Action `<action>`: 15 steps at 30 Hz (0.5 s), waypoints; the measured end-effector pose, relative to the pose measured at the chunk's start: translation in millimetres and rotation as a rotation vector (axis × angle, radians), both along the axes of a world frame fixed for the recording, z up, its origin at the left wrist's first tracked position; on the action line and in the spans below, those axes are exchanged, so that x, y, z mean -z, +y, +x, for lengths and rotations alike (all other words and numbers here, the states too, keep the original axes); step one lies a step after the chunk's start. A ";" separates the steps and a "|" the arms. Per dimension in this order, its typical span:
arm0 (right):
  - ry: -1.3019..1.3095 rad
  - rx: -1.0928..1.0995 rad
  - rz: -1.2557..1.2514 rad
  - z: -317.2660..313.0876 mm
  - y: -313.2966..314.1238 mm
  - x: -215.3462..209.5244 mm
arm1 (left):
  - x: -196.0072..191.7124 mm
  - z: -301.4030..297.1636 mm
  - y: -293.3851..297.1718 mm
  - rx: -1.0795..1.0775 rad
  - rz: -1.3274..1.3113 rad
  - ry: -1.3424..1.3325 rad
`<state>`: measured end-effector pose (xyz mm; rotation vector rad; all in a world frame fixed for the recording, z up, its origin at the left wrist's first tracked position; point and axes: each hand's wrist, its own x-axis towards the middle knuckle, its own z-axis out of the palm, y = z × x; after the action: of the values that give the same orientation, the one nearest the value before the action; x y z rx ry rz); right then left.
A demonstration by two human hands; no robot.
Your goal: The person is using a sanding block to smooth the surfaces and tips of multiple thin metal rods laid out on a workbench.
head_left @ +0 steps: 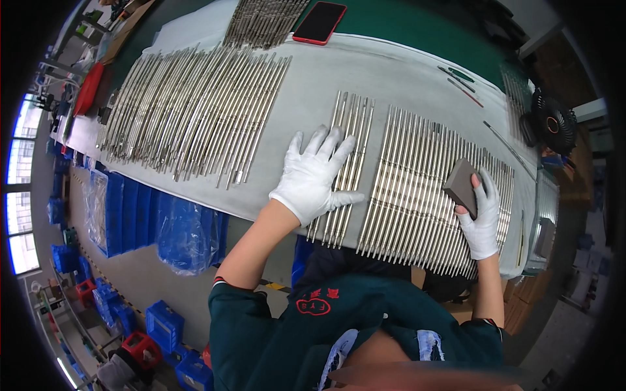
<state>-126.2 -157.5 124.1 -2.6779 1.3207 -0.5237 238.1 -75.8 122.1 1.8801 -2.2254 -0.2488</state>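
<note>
My left hand (316,171), in a white glove, lies with fingers spread over a small group of slim silvery metal rods (352,124). In my gloved right hand (481,218) is a grey-brown rectangular block (462,187), gripped between thumb and fingers; bare fingertips poke out of this glove. The block is over the right-hand set of parallel metal rods (411,176); whether it touches them I cannot tell. A narrow strip of cloth separates the two groups. Farther left lies a larger spread of similar rods (195,111).
A pale cloth (306,72) covers the table. At the far side are a bundle of darker rods (264,23) and a red-edged phone (319,23). A black fan (553,120) stands at the right. Blue bins (130,215) stand below the left edge.
</note>
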 end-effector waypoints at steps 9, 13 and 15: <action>0.002 0.006 -0.008 0.7 0.7 -0.6 | -5.6 11.1 5.6 -0.049 0.010 -0.085; -0.008 0.008 -0.011 1.6 1.4 -0.8 | -6.0 15.4 6.1 -0.065 0.021 -0.113; -0.007 0.015 -0.014 1.8 1.6 -0.6 | -3.8 18.9 7.6 -0.100 -0.002 -0.131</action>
<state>-124.4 -155.9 124.7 -2.6765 1.3418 -0.5452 257.0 -68.2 125.9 2.0549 -2.2033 -0.1098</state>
